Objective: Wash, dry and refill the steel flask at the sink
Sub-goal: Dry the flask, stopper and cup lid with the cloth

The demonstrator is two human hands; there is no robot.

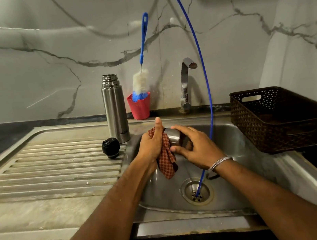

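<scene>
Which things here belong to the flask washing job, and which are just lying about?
In the job: steel flask, black stopper, steel cap held in right hand, checked cloth in left hand, tap, sink.
Lying about: bottle brush, pink cup, brown basket, blue hose.

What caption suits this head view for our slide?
Over the sink, left hand rubs a cloth on the steel cup held by right hand; flask stands open.

Steel flask (114, 108) upright, uncapped, on sink (236, 134) rim by drainboard; black stopper (111, 148) beside it; steel cup-lid (174, 137) w/ checked cloth (167, 160) over basin.
</scene>
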